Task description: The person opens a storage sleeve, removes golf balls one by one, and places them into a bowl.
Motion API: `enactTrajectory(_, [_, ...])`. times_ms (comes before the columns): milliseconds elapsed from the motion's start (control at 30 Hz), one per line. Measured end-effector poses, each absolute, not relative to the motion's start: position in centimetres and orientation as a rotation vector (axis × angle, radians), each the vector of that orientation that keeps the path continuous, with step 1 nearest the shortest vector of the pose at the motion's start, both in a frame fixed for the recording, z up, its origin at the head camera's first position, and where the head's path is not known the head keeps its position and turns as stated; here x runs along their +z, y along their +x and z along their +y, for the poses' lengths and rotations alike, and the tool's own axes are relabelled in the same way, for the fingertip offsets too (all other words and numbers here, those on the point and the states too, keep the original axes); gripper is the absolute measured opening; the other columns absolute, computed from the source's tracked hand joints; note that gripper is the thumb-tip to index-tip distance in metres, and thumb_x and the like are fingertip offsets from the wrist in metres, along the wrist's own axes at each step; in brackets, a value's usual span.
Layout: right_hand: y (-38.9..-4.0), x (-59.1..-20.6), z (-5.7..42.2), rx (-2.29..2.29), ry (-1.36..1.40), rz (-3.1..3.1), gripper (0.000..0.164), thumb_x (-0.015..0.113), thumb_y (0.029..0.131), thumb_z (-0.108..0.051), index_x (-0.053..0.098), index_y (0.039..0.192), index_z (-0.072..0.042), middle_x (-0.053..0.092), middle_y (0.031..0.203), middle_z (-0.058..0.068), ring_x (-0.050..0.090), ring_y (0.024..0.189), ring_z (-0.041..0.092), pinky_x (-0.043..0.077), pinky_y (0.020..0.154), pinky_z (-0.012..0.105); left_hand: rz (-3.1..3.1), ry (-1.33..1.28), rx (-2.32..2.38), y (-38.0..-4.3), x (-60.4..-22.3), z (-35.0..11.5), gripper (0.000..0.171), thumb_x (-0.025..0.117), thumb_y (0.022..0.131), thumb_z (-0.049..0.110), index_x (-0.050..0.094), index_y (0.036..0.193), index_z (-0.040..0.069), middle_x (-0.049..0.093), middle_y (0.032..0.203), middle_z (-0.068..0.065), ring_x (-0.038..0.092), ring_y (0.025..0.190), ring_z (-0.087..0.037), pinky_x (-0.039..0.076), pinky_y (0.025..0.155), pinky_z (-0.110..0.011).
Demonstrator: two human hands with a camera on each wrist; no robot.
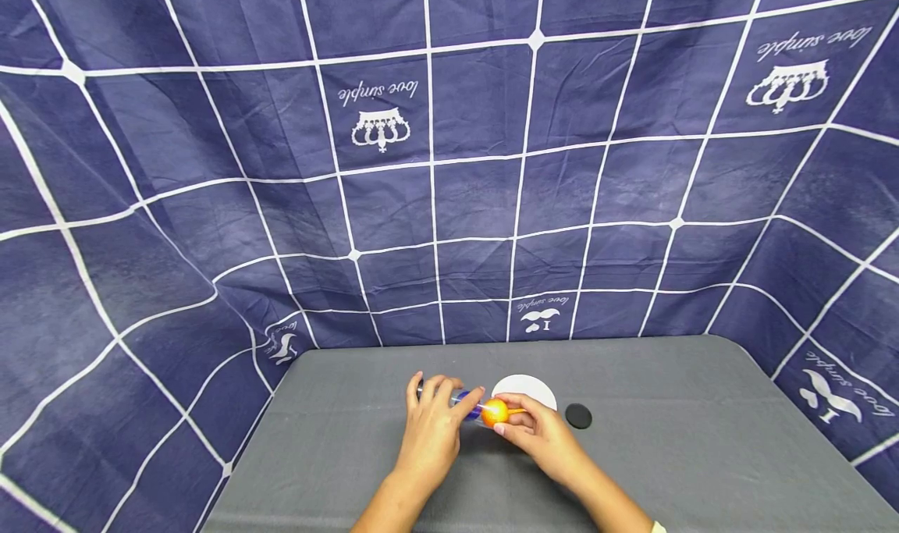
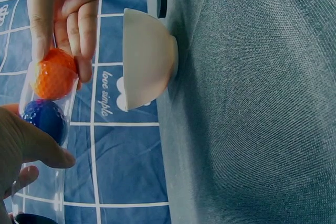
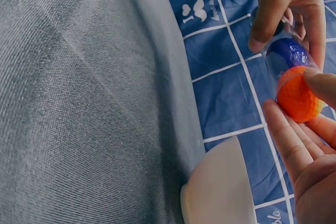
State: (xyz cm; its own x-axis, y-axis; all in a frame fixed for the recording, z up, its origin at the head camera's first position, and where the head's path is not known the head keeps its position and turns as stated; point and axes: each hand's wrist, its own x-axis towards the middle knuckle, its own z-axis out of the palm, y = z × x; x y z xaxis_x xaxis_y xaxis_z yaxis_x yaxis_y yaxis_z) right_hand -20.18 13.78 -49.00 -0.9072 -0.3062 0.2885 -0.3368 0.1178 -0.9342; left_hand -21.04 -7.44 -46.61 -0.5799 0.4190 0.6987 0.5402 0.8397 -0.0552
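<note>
My left hand (image 1: 431, 424) grips a clear tube (image 2: 59, 179) held tilted above the table. Inside the tube sits a dark blue golf ball (image 2: 45, 120), partly behind the left thumb in the left wrist view. At the tube's open mouth is an orange golf ball (image 2: 54, 74), which appears partly inside it. My right hand (image 1: 539, 431) holds the orange ball between thumb and fingers. The tube's far end looks black (image 2: 32, 219). Just behind the right hand stands a white bowl (image 1: 525, 385), partly hidden by that hand in the head view.
A round black disc (image 1: 579, 416) lies on the grey table (image 1: 674, 455), right of the bowl. Blue cloth (image 1: 477, 205) with white lines hangs behind the table and at both sides.
</note>
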Motion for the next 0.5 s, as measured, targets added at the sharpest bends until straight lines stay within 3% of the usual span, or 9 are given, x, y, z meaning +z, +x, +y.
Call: enactTrajectory(500, [-20.11,-48.64,14.12,1.948,0.714,-2.266,0.040,0.070,0.094,-0.009,0.059,0.131,0.003,0.069,0.114,0.024,0.071,0.095,0.003,0.059,0.081,0.020,-2.281,-0.671,-0.298,-21.10,-46.87,-7.38,0.069,0.075,0.063,-0.006,0.072,0.119,0.033,0.067,0.110,0.000,0.060,0.110,-0.026,0.038,0.105,-0.063])
